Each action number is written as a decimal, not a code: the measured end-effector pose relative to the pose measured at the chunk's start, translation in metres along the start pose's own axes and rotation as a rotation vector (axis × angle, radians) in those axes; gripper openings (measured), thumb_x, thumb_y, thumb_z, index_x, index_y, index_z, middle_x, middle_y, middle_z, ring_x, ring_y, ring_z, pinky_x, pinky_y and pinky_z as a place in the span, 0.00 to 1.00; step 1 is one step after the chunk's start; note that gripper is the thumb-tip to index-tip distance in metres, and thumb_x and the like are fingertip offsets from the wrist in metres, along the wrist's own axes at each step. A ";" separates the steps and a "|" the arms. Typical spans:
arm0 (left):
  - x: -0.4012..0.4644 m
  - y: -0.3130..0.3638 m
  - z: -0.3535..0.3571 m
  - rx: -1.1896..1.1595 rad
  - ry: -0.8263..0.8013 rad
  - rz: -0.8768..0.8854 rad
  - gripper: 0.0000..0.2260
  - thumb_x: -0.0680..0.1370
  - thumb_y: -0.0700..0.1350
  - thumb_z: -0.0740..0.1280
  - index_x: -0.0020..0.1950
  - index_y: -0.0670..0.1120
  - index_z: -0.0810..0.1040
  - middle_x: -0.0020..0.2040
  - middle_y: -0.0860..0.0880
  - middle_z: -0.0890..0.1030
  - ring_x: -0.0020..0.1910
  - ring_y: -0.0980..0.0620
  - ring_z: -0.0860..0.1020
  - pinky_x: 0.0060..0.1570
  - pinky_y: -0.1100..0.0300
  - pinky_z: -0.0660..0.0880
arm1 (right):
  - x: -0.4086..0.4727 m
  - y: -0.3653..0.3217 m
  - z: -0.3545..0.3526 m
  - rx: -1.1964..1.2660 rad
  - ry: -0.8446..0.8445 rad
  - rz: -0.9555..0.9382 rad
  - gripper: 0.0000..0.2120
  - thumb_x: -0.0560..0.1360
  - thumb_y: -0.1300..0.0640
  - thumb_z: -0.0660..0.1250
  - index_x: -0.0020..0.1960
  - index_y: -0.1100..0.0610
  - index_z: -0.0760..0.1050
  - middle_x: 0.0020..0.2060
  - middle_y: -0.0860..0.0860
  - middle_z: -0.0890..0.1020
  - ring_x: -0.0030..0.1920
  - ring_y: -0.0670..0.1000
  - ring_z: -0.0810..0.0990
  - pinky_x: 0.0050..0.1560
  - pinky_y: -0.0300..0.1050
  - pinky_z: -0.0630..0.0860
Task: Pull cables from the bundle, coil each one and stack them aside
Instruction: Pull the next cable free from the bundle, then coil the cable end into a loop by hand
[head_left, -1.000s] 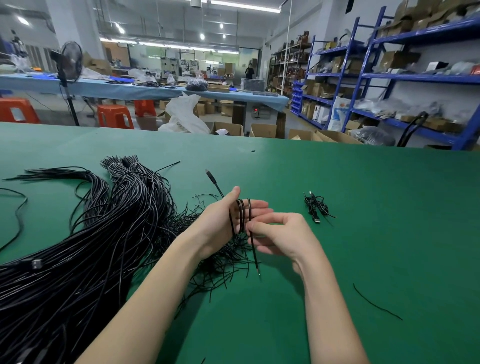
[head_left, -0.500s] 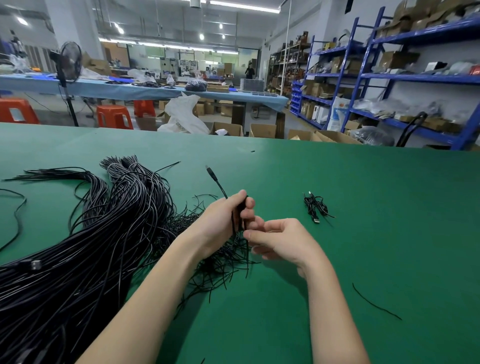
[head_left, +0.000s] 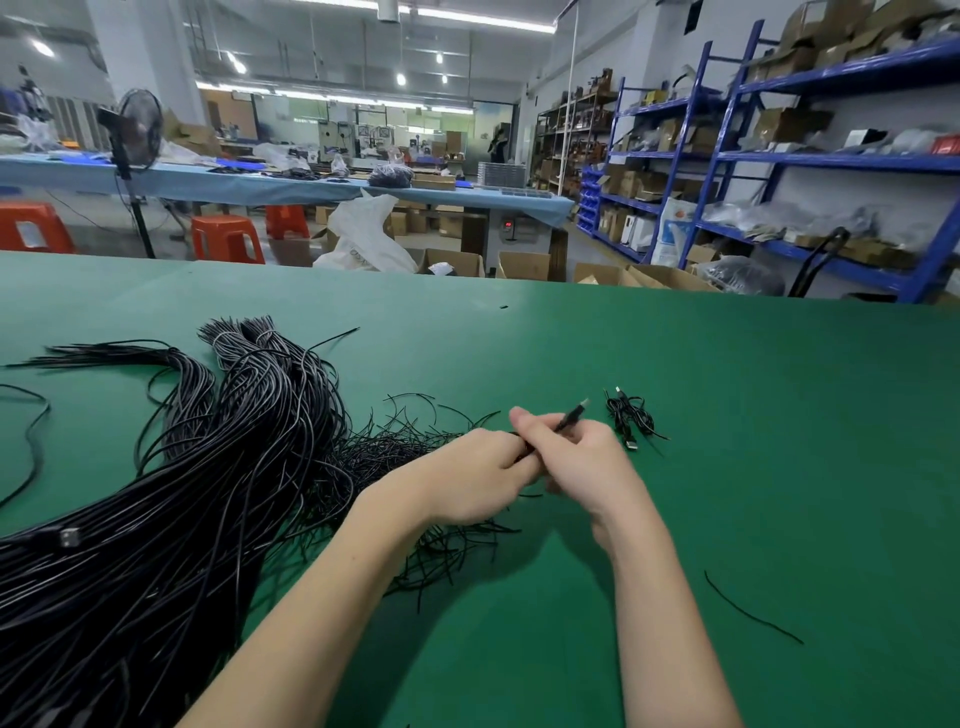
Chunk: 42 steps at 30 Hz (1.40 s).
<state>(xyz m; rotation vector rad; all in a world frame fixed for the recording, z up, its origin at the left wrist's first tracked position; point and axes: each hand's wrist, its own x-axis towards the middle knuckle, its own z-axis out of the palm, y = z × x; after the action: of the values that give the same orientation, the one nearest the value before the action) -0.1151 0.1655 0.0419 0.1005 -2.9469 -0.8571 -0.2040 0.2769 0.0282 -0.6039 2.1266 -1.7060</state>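
Bundle (head_left: 156, 519) cut off at left edge

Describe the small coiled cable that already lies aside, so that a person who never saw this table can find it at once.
Start from the green table and the big bundle of black cables on its left side. Go right, past the two hands, to the coiled cable lying just beyond the right hand. It alone is a small compact knot with a plug, apart from the bundle.
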 end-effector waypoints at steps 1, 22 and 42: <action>0.000 0.000 0.000 -0.006 -0.019 0.005 0.20 0.86 0.51 0.53 0.78 0.58 0.64 0.47 0.55 0.81 0.42 0.65 0.77 0.49 0.70 0.72 | 0.000 0.002 0.000 0.013 -0.034 0.035 0.13 0.73 0.42 0.74 0.43 0.52 0.84 0.35 0.41 0.86 0.37 0.40 0.82 0.39 0.38 0.75; -0.009 -0.015 -0.005 -0.979 -0.412 -0.010 0.14 0.78 0.52 0.55 0.33 0.52 0.66 0.28 0.56 0.56 0.26 0.55 0.54 0.25 0.63 0.53 | -0.013 0.016 -0.010 0.252 -0.443 -0.125 0.15 0.71 0.38 0.71 0.43 0.50 0.80 0.38 0.48 0.81 0.40 0.46 0.79 0.39 0.39 0.76; -0.015 -0.025 -0.008 -0.992 -0.359 0.067 0.16 0.84 0.49 0.58 0.38 0.47 0.70 0.27 0.54 0.59 0.30 0.51 0.72 0.38 0.63 0.70 | -0.015 0.021 -0.029 0.277 -0.548 -0.147 0.14 0.66 0.50 0.76 0.49 0.53 0.80 0.49 0.60 0.80 0.49 0.53 0.77 0.37 0.39 0.75</action>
<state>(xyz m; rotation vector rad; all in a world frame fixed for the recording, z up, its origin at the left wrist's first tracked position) -0.0980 0.1411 0.0342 -0.2262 -2.3774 -2.3637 -0.2086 0.3122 0.0139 -1.0225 1.4711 -1.6274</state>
